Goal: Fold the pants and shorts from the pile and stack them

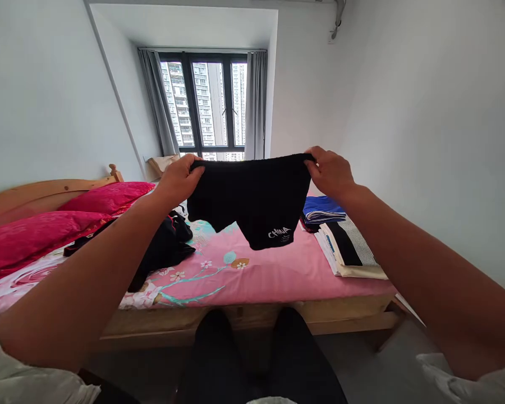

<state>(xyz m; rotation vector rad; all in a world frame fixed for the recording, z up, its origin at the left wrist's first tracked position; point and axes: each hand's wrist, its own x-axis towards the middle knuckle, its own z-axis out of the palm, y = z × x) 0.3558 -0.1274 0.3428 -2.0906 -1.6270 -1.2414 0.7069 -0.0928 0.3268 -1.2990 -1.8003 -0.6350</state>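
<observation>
Left hand (180, 178) and right hand (329, 171) pinching black shorts (252, 196), folded stack (345, 241) beside, bed (256, 269) below

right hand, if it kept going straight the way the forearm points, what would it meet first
Judging by the forearm, the right hand points up and inward, toward the window end. It already grips the black shorts, so cloth comes first; beyond that, probably the grey curtain, though depth is unclear.

daylight enters through the window (206, 104) at the far wall, bright but not blown out; walls are evenly lit, shadows soft. the shorts (252, 196) read as near-featureless black. wide-angle distortion stretches the arms at the lower corners; focus is sharp throughout.
</observation>
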